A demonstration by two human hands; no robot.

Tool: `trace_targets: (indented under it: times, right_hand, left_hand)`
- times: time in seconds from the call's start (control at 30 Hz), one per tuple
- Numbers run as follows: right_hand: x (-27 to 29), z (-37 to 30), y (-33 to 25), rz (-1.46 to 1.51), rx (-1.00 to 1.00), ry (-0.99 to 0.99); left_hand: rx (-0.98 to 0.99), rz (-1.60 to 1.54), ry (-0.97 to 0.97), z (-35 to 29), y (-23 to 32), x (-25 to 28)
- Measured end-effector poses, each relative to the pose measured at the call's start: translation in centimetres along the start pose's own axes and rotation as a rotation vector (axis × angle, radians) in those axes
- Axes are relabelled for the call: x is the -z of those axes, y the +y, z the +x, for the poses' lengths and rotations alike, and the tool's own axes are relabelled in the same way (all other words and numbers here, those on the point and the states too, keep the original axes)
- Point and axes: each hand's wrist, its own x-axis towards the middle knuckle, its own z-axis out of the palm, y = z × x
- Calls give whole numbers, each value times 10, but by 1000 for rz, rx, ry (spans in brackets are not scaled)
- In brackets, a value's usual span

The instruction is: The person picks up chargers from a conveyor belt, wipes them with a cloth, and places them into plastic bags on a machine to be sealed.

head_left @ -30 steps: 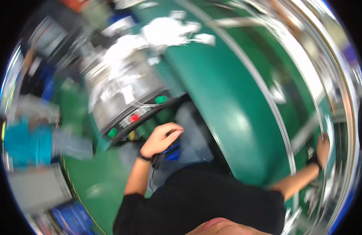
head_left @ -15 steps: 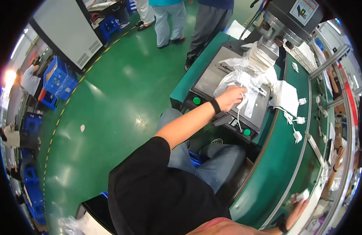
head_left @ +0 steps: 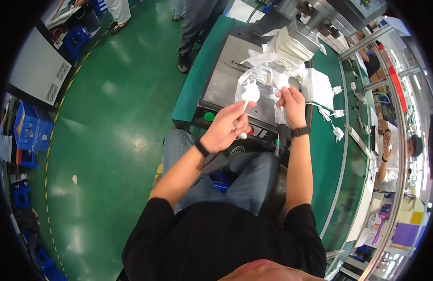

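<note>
My left hand [head_left: 227,126] is closed around the cord of a white power plug [head_left: 250,91], just in front of the machine's grey metal plate [head_left: 226,70]. The plug points up and away from me, its prongs at the top. Part of the cord, with a small white end [head_left: 243,136], hangs below my fingers. Close by, my right hand [head_left: 293,105] pinches a small white piece [head_left: 281,82] whose kind I cannot make out. Crumpled clear plastic [head_left: 258,70] lies on the plate beyond both hands.
Above the plate is the press head [head_left: 315,23], with white layered material [head_left: 291,49] under it. A green button [head_left: 209,116] sits on the machine's front edge. Several white plugs [head_left: 337,134] lie on the green bench to the right. A person stands beyond the machine.
My left hand has drawn back from the plate and now holds the plug up. My right hand has come from the far right bench to the machine. The view has shifted right.
</note>
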Motion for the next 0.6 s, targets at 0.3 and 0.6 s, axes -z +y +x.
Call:
trace_targets:
  times: [0.3, 0.6]
  right_hand:
    - [-58, 37, 20, -1394, 453, 138]
    - [-42, 34, -6, -1538, 609, -38]
  left_hand:
    - [-383, 94, 226, -70, -10, 70]
    - [-458, 618, 340, -47, -14, 94]
